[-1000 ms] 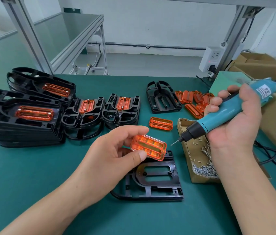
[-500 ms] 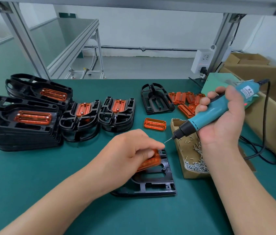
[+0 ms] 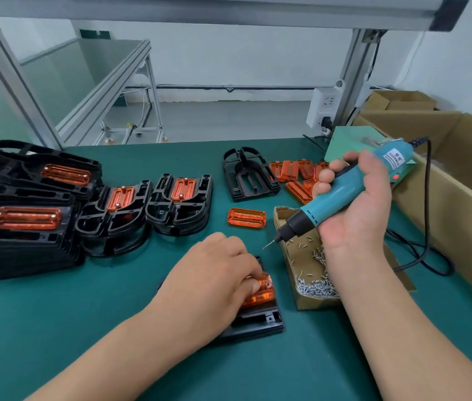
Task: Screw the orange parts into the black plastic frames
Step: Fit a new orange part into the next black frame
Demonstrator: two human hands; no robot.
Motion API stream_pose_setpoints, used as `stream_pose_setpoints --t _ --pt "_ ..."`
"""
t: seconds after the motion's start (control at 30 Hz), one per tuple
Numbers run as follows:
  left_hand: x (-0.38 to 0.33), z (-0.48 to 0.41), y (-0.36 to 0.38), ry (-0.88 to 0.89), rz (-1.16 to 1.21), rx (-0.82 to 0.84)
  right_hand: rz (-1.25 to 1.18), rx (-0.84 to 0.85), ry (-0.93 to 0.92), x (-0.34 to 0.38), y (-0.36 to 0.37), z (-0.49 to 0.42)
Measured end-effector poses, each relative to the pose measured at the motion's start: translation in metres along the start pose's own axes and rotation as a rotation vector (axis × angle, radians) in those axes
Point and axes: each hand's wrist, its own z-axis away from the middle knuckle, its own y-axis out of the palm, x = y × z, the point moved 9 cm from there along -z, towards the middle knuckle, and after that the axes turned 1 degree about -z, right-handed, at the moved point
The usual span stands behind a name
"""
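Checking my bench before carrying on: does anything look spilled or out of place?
One lone orange part lies by itself on the mat, apart from the orange pile farther back. The screws lie loose but inside their cardboard tray.

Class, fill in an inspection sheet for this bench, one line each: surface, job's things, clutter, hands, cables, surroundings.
Surface: green mat covers the bench.
Job's things: orange part on black frame at the front; loose part and a pile of parts by an empty frame; finished frames stacked at left; screws in a box.
Clutter: cartons at right.
Hands: left hand holds the orange part on the frame; right hand grips the screwdriver, tip raised off the part.
Cables: screwdriver cable loops on the mat; plug in socket.
Surroundings: aluminium posts, another bench behind.
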Motion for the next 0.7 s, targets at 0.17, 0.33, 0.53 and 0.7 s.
stream_pose_setpoints --t 0.17,0.33,0.53,0.7 --pt "0.019 0.014 0.003 -0.036 0.087 0.064 0.003 -0.001 0.003 0.001 -0.001 0.0" --pt "0.026 0.015 0.011 -0.047 0.036 0.122 0.017 -0.007 -0.001 0.002 -0.002 0.0" --pt "0.032 0.017 0.012 -0.103 0.056 0.114 0.027 0.002 -0.003 0.002 0.0 0.002" --pt "0.038 0.02 0.008 -0.11 0.1 0.182 0.025 0.0 0.001 0.002 0.0 0.002"
